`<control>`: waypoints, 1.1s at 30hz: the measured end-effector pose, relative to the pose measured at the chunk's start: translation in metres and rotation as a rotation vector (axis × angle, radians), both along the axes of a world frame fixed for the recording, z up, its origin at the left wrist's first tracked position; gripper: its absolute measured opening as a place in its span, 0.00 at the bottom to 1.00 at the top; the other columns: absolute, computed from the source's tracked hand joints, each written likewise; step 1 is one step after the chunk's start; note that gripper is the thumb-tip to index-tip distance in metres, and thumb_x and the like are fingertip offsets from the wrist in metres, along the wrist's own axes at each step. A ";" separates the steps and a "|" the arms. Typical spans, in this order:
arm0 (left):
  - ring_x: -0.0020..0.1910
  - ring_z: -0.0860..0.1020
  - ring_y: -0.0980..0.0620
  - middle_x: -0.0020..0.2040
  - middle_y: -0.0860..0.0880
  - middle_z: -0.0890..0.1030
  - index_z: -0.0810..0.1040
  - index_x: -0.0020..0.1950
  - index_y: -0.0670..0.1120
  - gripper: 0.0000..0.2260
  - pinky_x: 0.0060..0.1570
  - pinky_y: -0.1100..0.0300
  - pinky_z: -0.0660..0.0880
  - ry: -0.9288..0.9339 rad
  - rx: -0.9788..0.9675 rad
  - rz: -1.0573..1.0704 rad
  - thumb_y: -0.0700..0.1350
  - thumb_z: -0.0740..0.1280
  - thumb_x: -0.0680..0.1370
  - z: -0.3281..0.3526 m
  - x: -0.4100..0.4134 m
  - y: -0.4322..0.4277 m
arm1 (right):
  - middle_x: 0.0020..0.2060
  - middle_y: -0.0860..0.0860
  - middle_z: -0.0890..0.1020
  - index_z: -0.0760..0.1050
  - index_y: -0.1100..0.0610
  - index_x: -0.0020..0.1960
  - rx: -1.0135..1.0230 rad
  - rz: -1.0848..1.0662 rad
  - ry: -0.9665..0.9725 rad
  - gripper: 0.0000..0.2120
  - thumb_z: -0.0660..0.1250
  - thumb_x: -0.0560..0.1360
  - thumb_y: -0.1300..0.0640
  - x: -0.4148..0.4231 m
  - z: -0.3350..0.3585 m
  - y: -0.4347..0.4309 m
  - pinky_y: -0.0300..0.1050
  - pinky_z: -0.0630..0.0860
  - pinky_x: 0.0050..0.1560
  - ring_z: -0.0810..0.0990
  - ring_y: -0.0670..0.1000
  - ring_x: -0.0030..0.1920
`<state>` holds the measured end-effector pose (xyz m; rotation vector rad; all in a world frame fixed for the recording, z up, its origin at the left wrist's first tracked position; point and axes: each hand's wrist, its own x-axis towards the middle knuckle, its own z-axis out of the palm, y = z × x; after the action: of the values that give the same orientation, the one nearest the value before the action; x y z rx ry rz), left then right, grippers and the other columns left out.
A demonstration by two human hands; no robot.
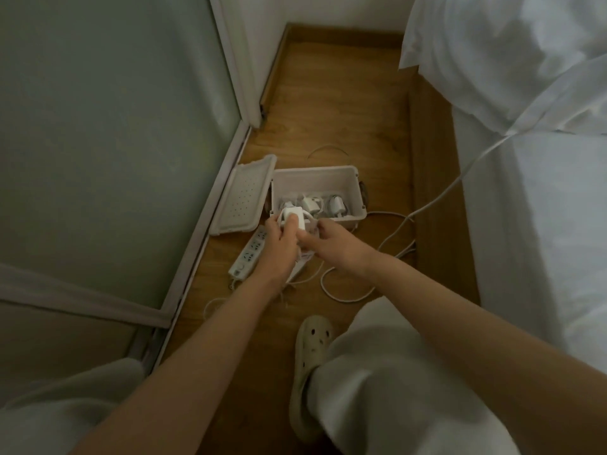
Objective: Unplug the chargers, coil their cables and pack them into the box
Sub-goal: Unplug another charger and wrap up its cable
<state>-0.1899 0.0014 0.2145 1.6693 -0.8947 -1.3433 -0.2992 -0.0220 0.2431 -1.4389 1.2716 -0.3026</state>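
A white plastic box stands open on the wooden floor, with coiled white chargers lying inside. Its perforated lid hangs open to the left. My left hand grips a white charger with its coiled cable, just in front of the box's near wall. My right hand pinches the cable beside the charger. A white power strip lies on the floor under my left hand.
A white cable runs from the bed down across the floor and loops near my right wrist. A frosted glass door borders the left. My foot in a pale clog stands at the front.
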 end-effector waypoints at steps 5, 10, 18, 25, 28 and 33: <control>0.61 0.73 0.44 0.64 0.41 0.71 0.56 0.74 0.44 0.21 0.60 0.47 0.72 0.044 0.092 -0.066 0.50 0.50 0.83 -0.015 0.003 -0.036 | 0.50 0.46 0.78 0.69 0.57 0.62 -0.082 -0.013 0.024 0.19 0.68 0.75 0.53 -0.004 -0.024 -0.034 0.29 0.72 0.37 0.75 0.43 0.44; 0.54 0.75 0.48 0.56 0.45 0.75 0.64 0.67 0.44 0.16 0.57 0.50 0.74 -0.172 0.053 -0.269 0.51 0.53 0.82 -0.047 0.019 -0.074 | 0.56 0.53 0.80 0.70 0.61 0.66 -0.124 -0.125 0.003 0.26 0.71 0.71 0.54 0.004 -0.069 -0.074 0.41 0.77 0.51 0.79 0.49 0.52; 0.56 0.74 0.49 0.56 0.50 0.76 0.68 0.64 0.53 0.24 0.59 0.45 0.72 -0.414 -0.085 -0.419 0.64 0.49 0.75 -0.124 0.037 -0.124 | 0.48 0.48 0.76 0.63 0.56 0.63 -0.106 -0.099 -0.072 0.16 0.63 0.77 0.61 0.014 -0.140 -0.131 0.28 0.75 0.35 0.76 0.42 0.41; 0.63 0.70 0.49 0.64 0.49 0.72 0.66 0.70 0.51 0.16 0.65 0.46 0.65 -0.628 -0.142 -0.437 0.48 0.54 0.82 -0.181 0.044 -0.174 | 0.55 0.52 0.74 0.61 0.58 0.69 -0.206 -0.197 0.027 0.22 0.59 0.77 0.63 0.010 -0.210 -0.186 0.41 0.73 0.49 0.75 0.50 0.52; 0.65 0.67 0.49 0.66 0.50 0.69 0.67 0.70 0.51 0.17 0.64 0.51 0.61 -0.873 -0.081 -0.534 0.44 0.59 0.81 -0.206 0.051 -0.184 | 0.45 0.49 0.74 0.63 0.59 0.68 -0.215 -0.322 0.074 0.20 0.58 0.76 0.64 0.001 -0.234 -0.214 0.30 0.71 0.37 0.74 0.46 0.42; 0.65 0.67 0.49 0.66 0.52 0.71 0.70 0.67 0.53 0.17 0.61 0.52 0.61 -1.090 -0.044 -0.705 0.42 0.60 0.79 -0.242 0.056 -0.184 | 0.49 0.54 0.75 0.62 0.61 0.68 -0.166 -0.404 0.209 0.20 0.58 0.77 0.62 -0.015 -0.276 -0.248 0.40 0.69 0.37 0.74 0.51 0.45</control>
<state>-0.1338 -0.1830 -0.0274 2.1364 -2.2667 -0.6747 -0.3142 -0.2703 -0.0327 -1.3698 1.7444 -0.5494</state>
